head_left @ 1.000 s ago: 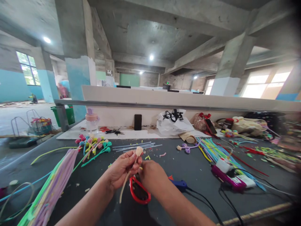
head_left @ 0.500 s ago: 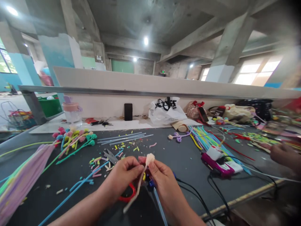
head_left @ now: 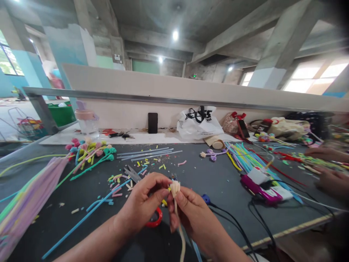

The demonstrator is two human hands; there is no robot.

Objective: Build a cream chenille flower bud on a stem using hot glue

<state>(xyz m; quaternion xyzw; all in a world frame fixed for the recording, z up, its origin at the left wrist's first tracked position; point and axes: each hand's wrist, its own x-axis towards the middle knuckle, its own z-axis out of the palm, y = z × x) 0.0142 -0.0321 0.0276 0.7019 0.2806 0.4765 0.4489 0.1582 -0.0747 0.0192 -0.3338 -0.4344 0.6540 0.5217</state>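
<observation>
A cream flower head of fuzzy pipe cleaner (head_left: 176,186) with a long stem hangs between my two hands above the table. My right hand (head_left: 195,209) pinches it just below the head, and the stem trails down past the fingers. My left hand (head_left: 143,202) is closed, its thumb and fingertips pressed at the flower's left side. Under my left hand lie scissors with a red handle (head_left: 155,218) and grey blades (head_left: 132,174). A blue part with a black cable (head_left: 206,199) shows beside my right hand; the rest of it is hidden.
Pipe-cleaner scraps (head_left: 117,185) and a long blue stem (head_left: 89,214) lie left. Bundled stems (head_left: 40,196) and finished flowers (head_left: 91,151) are farther left. A purple power strip (head_left: 261,191) with cables sits right. Another person's hands (head_left: 331,174) work at the far right.
The flower has turned so its stem now hangs down toward the lower right instead of lower left. My left fingers have moved closer to its head. The camera view has shifted slightly.
</observation>
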